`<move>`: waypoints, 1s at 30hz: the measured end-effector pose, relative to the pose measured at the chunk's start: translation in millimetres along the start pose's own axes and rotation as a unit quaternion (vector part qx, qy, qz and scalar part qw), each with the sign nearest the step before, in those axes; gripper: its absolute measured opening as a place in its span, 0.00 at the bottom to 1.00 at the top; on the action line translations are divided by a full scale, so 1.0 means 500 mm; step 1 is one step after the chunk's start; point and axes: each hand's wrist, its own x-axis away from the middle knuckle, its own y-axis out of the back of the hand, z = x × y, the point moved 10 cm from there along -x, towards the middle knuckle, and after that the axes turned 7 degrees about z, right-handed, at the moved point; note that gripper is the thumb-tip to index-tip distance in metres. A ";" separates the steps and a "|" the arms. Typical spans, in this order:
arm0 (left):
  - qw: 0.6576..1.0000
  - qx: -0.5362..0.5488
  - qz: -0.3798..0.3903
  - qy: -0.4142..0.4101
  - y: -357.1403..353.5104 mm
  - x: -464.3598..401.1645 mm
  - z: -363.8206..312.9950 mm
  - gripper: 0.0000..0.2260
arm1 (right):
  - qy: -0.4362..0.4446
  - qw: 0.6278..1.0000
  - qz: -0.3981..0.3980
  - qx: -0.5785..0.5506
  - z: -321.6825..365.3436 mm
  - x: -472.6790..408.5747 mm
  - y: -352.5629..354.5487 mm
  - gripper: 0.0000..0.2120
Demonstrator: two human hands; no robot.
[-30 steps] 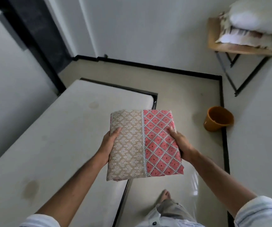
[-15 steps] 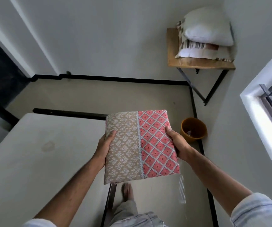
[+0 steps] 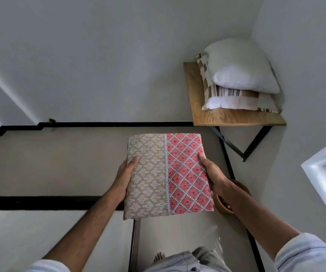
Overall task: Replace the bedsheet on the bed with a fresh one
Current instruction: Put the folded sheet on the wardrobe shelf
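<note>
Patterned folded bedsheet (image 3: 168,175) still gripped by both hands, bed (image 3: 40,236) now lower-left

- Folded bedsheet (image 3: 168,175), half beige print, half pink lattice, held level in front of the body.
- Left hand (image 3: 125,176) grips its left edge, thumb on top; right hand (image 3: 212,174) grips the right edge likewise.
- Bare mattress (image 3: 40,236) at lower left.
- Wall shelf (image 3: 236,116) carries stacked pillows (image 3: 240,75).
- Orange bucket (image 3: 225,205) on the floor, partly hidden by the right forearm.

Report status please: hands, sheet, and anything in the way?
Left hand and right hand grip folded sheet by its sides. Sheet in the air, not unfolded. Mattress bare, lower left. Nothing in the way.
</note>
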 end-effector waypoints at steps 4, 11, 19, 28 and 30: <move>1.000 0.004 -0.004 0.001 0.009 -0.170 -0.072 0.19 | 0.006 1.000 0.001 0.001 0.125 -0.148 0.007 0.25; 0.997 0.030 -0.073 -0.018 0.061 -0.450 -0.172 0.20 | -0.004 0.997 0.049 0.057 0.347 -0.464 -0.004 0.27; 0.971 0.107 -0.205 -0.059 0.216 -0.583 -0.280 0.21 | -0.066 0.979 0.148 0.124 0.534 -0.785 -0.178 0.24; 0.917 0.184 -0.340 -0.102 0.572 -0.624 -0.337 0.19 | -0.132 0.922 0.269 0.245 0.514 -1.135 -0.568 0.27; 0.904 0.197 -0.366 -0.104 0.666 -0.622 -0.352 0.20 | -0.141 0.904 0.302 0.267 0.497 -1.199 -0.680 0.26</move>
